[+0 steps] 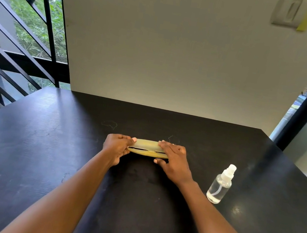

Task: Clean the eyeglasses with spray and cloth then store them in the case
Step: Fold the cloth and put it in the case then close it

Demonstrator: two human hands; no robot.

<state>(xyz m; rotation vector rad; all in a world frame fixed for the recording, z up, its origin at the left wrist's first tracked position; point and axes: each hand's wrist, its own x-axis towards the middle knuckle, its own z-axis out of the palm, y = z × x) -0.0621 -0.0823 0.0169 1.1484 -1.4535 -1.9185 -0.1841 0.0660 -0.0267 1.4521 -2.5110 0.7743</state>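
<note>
Nearest, the spray bottle (pixel 220 185) stands capped on the black table (pixel 41 148), right of the arms. Beyond it, left hand (pixel 117 145) and right hand (pixel 173 159) clamp the yellowish case (pixel 146 145), slightly ajar; glasses and cloth unseen, so opening or closing, can't tell.

bare left hand (pixel 116 146) | bare right hand (pixel 174 160) | both forearms uncovered, no sleeves showing | light-painted nails at 12 o'clock, fingertip ends

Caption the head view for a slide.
Both hands, left and right, grip the slightly open case; spray bottle stands aside.
</note>
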